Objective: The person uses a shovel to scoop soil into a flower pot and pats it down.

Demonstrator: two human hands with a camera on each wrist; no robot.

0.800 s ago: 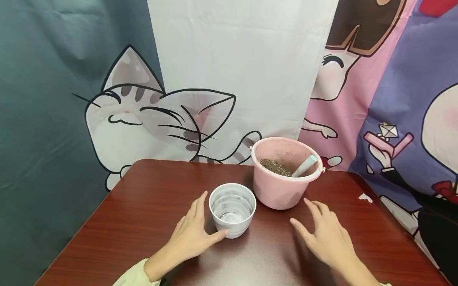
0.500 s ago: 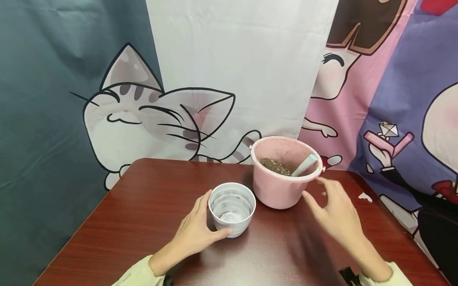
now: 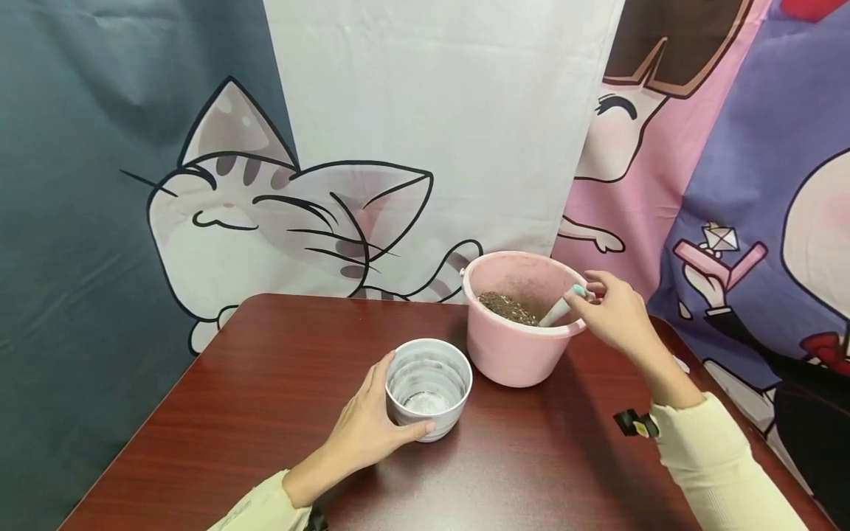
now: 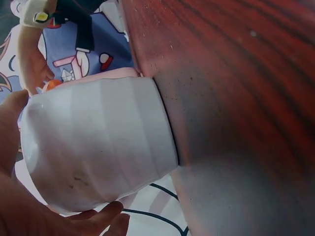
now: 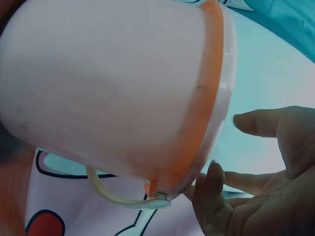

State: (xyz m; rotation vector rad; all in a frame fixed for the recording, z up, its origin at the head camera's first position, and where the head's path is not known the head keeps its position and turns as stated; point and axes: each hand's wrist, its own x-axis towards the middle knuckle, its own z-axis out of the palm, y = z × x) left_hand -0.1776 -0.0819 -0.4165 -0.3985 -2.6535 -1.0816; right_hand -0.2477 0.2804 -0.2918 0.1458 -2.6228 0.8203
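Note:
A white ribbed pot (image 3: 430, 377) stands upright on the table. My left hand (image 3: 367, 429) grips it from the left, thumb at the near side and fingers around the far side; the left wrist view shows the pot's outer wall (image 4: 98, 142) between them. Behind and to the right is a pink bucket (image 3: 511, 360) with brown soil (image 3: 506, 306) inside. From the soil leans a tool's pale green handle (image 3: 559, 308), its lower end hidden. Over the bucket's right rim, my right hand (image 3: 619, 311) has its fingertips close to the handle top, thumb and fingers apart in the right wrist view.
The table (image 3: 279, 383) is reddish-brown wood, its back edge just behind the bucket. A cartoon-printed cloth (image 3: 425, 88) hangs behind it. A pale carrying handle (image 5: 115, 196) hangs on the bucket's outside.
My right hand has risen from the table's right side to the bucket's rim, beside the green handle. My left hand has closed in around the white pot, which stays in place.

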